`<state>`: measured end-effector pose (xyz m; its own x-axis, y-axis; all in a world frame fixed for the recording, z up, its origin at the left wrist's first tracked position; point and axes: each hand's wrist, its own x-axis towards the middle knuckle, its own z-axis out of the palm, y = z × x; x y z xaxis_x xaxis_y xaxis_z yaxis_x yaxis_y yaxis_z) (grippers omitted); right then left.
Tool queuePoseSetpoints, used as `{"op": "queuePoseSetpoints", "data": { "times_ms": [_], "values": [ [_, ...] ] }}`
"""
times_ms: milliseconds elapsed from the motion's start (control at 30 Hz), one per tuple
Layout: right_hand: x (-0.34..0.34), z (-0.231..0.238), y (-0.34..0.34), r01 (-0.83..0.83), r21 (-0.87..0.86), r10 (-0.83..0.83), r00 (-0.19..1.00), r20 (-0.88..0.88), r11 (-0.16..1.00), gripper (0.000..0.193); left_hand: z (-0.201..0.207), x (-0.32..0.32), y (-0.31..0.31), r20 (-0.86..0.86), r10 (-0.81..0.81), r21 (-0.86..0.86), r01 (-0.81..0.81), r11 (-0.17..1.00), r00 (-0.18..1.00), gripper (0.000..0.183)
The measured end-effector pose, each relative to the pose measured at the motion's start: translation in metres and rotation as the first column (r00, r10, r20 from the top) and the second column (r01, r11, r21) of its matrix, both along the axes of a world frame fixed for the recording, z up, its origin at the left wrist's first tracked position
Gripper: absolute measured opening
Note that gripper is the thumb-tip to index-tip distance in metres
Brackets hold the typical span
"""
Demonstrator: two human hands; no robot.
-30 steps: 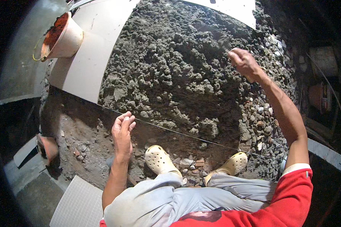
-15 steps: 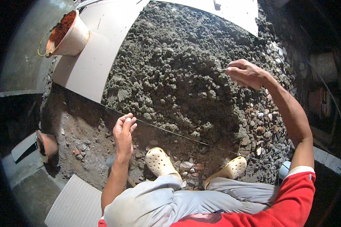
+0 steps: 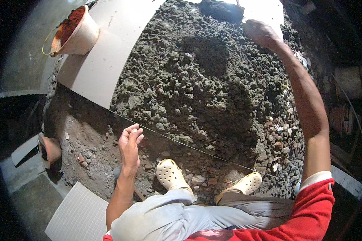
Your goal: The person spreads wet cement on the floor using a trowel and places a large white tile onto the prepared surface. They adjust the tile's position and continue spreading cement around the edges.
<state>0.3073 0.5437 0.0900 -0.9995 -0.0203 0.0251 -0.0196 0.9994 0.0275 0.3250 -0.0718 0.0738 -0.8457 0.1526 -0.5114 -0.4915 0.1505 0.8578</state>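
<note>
A taut thin string (image 3: 177, 141) runs slantwise between my feet and the bed of lumpy grey mortar mix (image 3: 169, 80). The fingers of my left hand (image 3: 129, 142) are pinched together at it, thumb against forefinger. My right hand (image 3: 263, 34) reaches far out over the mortar to the edge of a pale tile (image 3: 265, 12) at the top; motion smears its fingers. Just left of that hand lies a dark, blurred shape (image 3: 221, 11), which I cannot make out. Another large pale tile (image 3: 96, 52) borders the mortar on the left.
A whitish bucket (image 3: 79, 36) of reddish-brown material sits tilted in view on the left tile. Loose gravel (image 3: 283, 132) edges the right side. Near my left arm are a gridded tile back (image 3: 78, 217) and an orange container (image 3: 51, 150). My cream clogs (image 3: 171, 173) stand on rubble.
My right hand has swung forward, from over the mortar's right part to the far tile. My left hand stays nearly in place by the string. The view has shifted slightly.
</note>
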Motion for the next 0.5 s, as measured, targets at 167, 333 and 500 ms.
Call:
{"op": "queuePoseSetpoints", "data": {
  "times_ms": [167, 333, 500],
  "values": [
    [-0.006, -0.021, -0.037, 0.273, -0.078, -0.281, 0.952, -0.118, 0.959, 0.027, -0.001, 0.000, -0.006, -0.014, -0.033, -0.008, 0.032, 0.999, 0.999, 0.028],
    [0.030, 0.027, -0.045, 0.391, -0.137, -0.402, 0.913, -0.064, 0.910, 0.039, -0.005, -0.004, -0.023, 0.008, 0.053, -0.031, -0.053, 0.998, 0.999, 0.029],
    [0.033, 0.024, -0.040, 0.402, -0.233, -0.368, 0.913, 0.177, 0.886, 0.049, -0.008, -0.008, -0.021, 0.005, 0.017, -0.001, -0.017, 1.000, 1.000, 0.029]
  ]
}}
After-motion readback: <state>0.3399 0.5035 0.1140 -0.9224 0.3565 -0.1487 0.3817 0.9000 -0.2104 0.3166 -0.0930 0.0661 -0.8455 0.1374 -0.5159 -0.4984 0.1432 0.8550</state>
